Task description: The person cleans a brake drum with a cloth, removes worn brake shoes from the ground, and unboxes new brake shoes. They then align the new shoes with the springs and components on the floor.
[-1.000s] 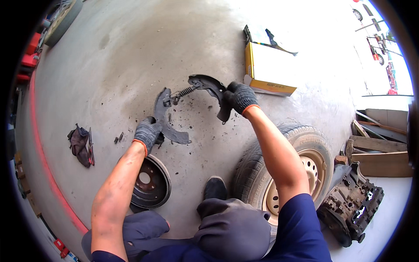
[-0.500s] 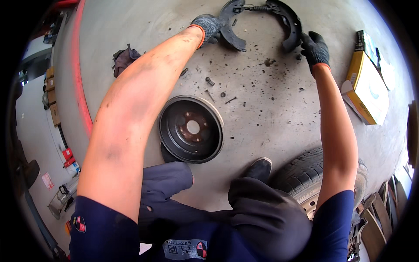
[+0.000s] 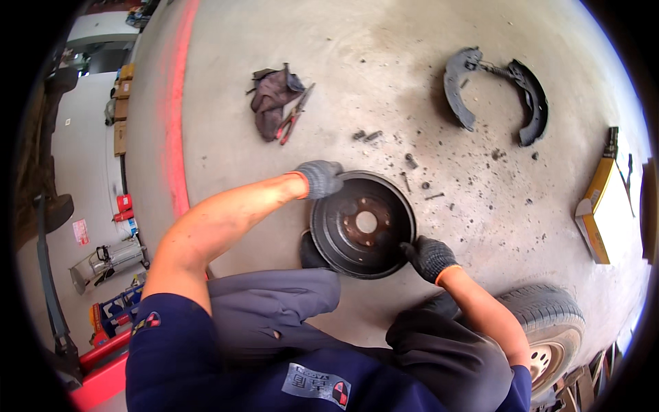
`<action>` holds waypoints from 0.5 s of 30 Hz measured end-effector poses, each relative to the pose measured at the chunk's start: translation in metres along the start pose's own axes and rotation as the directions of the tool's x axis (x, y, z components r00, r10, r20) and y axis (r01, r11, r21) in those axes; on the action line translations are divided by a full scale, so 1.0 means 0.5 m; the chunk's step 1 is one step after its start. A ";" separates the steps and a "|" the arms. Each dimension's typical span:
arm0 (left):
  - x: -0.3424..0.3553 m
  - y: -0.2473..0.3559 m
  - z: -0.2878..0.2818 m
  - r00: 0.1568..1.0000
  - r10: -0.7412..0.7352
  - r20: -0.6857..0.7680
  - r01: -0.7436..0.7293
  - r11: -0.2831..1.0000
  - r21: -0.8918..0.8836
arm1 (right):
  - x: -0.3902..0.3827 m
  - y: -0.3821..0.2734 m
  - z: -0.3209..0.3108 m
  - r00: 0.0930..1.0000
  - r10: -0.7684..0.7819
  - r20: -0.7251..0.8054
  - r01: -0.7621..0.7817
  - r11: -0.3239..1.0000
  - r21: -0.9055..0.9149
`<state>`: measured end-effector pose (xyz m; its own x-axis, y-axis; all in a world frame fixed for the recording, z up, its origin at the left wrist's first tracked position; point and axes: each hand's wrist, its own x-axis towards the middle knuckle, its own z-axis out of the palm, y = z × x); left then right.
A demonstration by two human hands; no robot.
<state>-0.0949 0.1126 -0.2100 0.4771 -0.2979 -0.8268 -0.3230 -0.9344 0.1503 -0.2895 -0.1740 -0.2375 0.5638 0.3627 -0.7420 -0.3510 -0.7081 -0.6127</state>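
Observation:
My gloved left hand (image 3: 321, 179) is at the upper left rim of a black brake drum (image 3: 329, 244) with a rusty centre, its fingers curled on the edge. My gloved right hand (image 3: 429, 258) reaches the drum's right rim, fingers bent at the edge. The curved brake shoe assembly (image 3: 531, 100), with a spring between its two halves, lies on the floor above and to the right. A dark rag (image 3: 271, 97) and red-handled pliers (image 3: 292, 120) lie beyond the drum. Small metal parts (image 3: 412, 161) are scattered around it.
A yellow cardboard box (image 3: 601, 209) lies at the right. A wheel with tyre (image 3: 542, 314) is beside my right arm. A red floor line (image 3: 180, 110) runs at the left, beyond which are boxes (image 3: 123, 89), a metal cylinder (image 3: 117, 259) and lift arms.
Both hands have let go of the brake shoe assembly, now lying on the floor, and moved back to the drum's rim. The camera view has shifted toward the left.

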 end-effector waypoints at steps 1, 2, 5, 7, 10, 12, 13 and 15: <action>0.002 0.004 -0.004 0.995 0.074 -0.060 -0.071 0.996 0.051 | 0.001 0.006 0.003 1.000 -0.010 -0.016 0.009 1.000 -0.016; 0.005 0.016 -0.019 0.994 0.069 -0.081 -0.064 0.996 0.057 | 0.003 0.012 0.003 0.999 0.025 0.024 -0.025 1.000 0.004; 0.011 0.034 -0.065 0.992 0.123 -0.035 -0.116 0.981 0.156 | 0.007 0.025 -0.004 0.996 0.073 0.051 -0.073 0.997 -0.002; 0.062 0.004 -0.096 0.996 0.013 -0.084 0.008 0.969 0.248 | 0.008 0.036 0.014 0.994 0.103 0.041 -0.103 0.995 -0.008; 0.155 -0.189 -0.071 0.794 0.039 -0.607 0.128 0.965 0.231 | -0.013 0.019 0.011 0.999 0.017 0.051 -0.019 0.999 0.045; 0.153 -0.332 -0.081 0.786 -0.304 -0.539 0.471 0.859 0.203 | -0.039 -0.026 -0.010 1.000 0.001 0.012 -0.001 1.000 0.014; 0.189 -0.250 -0.068 0.817 -0.286 -0.501 0.396 0.910 0.127 | -0.075 0.015 -0.028 0.992 0.101 -0.073 -0.100 0.995 0.019; 0.191 -0.225 -0.088 0.805 -0.376 -0.459 0.469 0.877 0.103 | -0.138 0.062 -0.045 0.975 0.099 -0.197 -0.048 0.967 0.250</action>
<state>0.0228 0.1806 -0.2819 0.8809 0.0220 -0.4727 -0.1436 -0.9394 -0.3114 -0.3226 -0.2345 -0.1995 0.6623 0.1639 -0.7311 -0.5537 -0.5503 -0.6250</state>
